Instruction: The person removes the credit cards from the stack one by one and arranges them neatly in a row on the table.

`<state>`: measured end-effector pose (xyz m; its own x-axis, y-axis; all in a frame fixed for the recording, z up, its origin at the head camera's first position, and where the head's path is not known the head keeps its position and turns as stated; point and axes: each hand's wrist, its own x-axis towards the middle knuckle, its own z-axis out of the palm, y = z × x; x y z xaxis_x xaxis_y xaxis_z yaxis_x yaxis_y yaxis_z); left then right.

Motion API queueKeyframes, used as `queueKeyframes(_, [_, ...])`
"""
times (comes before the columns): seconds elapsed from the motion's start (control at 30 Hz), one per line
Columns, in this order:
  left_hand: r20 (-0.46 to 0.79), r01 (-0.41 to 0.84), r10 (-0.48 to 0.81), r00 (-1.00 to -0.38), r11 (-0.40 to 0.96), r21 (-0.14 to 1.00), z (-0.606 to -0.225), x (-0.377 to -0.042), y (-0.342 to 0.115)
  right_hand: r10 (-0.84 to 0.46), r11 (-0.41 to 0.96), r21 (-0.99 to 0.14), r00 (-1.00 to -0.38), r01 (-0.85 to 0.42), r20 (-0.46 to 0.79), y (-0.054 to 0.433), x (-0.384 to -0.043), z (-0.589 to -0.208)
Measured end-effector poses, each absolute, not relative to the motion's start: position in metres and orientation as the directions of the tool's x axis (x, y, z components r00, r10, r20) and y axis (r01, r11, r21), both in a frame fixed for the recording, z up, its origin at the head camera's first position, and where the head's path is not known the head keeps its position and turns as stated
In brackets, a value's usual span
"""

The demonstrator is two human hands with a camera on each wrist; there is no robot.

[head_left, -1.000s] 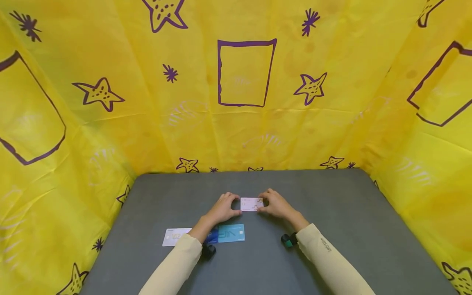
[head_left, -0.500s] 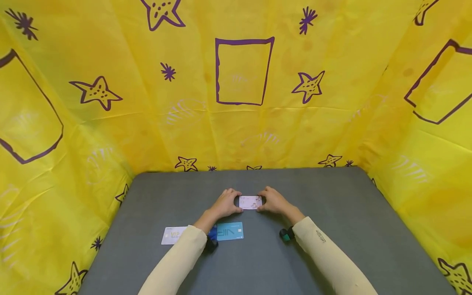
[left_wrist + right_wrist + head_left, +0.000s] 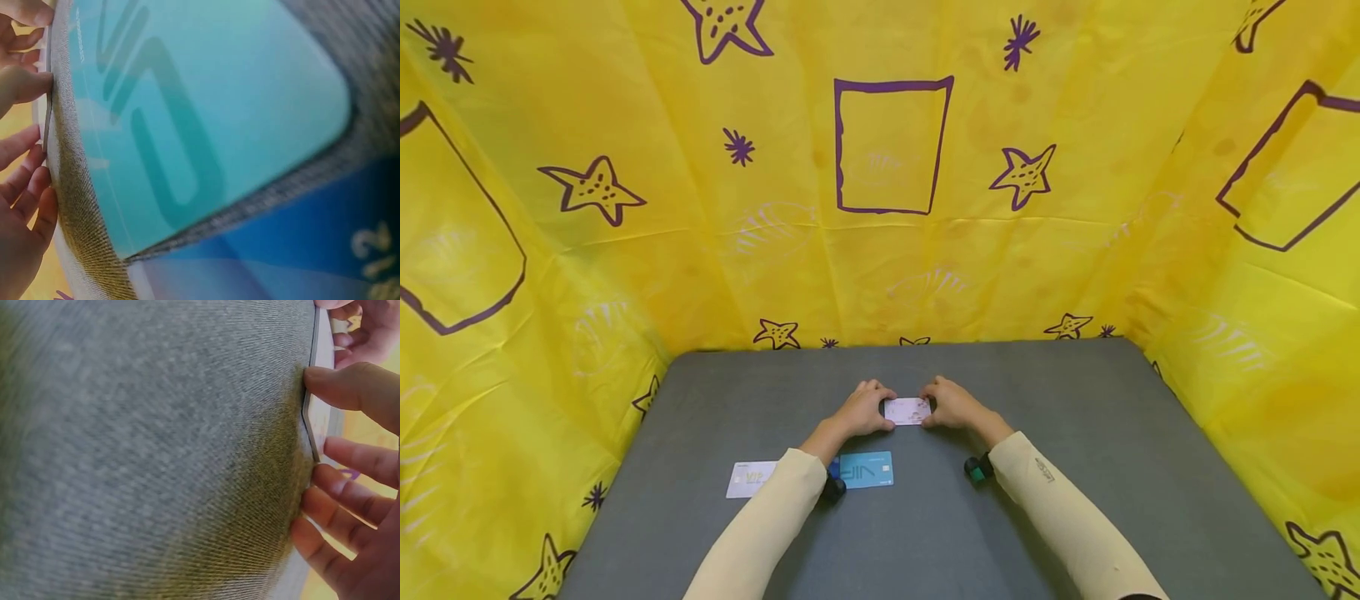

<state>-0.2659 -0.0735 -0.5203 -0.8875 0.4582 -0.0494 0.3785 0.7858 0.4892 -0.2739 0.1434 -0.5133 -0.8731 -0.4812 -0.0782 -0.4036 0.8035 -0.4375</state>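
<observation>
A pale pink card lies at the middle of the grey table. My left hand pinches its left short end and my right hand pinches its right short end. Seen from the right wrist, the card's edge sits between my thumb and fingers. The left wrist view shows that card's edge at the far left, with fingers around it.
A teal VIP card lies flat near me, also filling the left wrist view. A blue card beside it is mostly hidden under my left forearm. A white VIP card lies further left. Yellow star-printed sheeting walls three sides.
Both hands keep their hold on the pink card. My forearms have slid slightly forward, and the left one now covers more of the blue card.
</observation>
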Motion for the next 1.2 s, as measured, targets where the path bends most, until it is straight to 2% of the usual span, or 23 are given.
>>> queueKeyframes(0.3, [-0.066, 0.354, 0.441, -0.895, 0.793, 0.496, -0.5184, -0.2667, -0.0733, -0.491, 0.787, -0.451, -0.87, -0.421, -0.044, 0.1436, -0.2732, -0.5126])
queueKeyframes(0.9, [-0.091, 0.315, 0.421, -0.903, 0.791, 0.525, -0.5219, -0.2655, -0.073, -0.471, 0.792, -0.465, -0.881, -0.396, -0.052, 0.1448, -0.2701, -0.5134])
queueKeyframes(1.2, [-0.067, 0.318, 0.411, -0.909, 0.788, 0.527, -0.5226, -0.264, -0.0739, -0.497, 0.772, -0.458, -0.868, -0.44, -0.004, 0.1455, -0.2694, -0.5105])
